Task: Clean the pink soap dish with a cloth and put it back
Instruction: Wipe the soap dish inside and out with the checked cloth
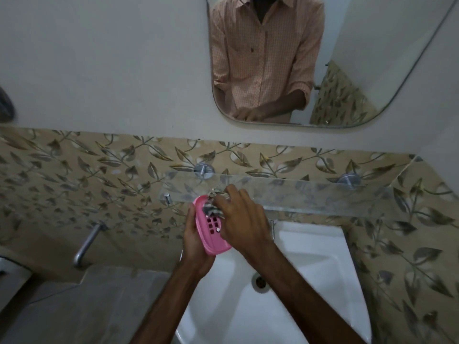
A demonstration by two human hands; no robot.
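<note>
The pink soap dish (210, 230) is an oval tray with square drain holes, held tilted above the white sink. My left hand (195, 240) grips it from below and from the left side. My right hand (242, 219) is closed on a small grey patterned cloth (213, 209) and presses it into the far end of the dish. The cloth's frayed end sticks up past my fingers. Part of the dish's right rim is hidden under my right hand.
A glass shelf (310, 194) on round metal mounts runs along the leaf-patterned tiles just behind my hands. The white sink (310, 269) with its drain (259, 283) lies below. A metal tap (87, 242) juts from the wall at left. A mirror (298, 58) hangs above.
</note>
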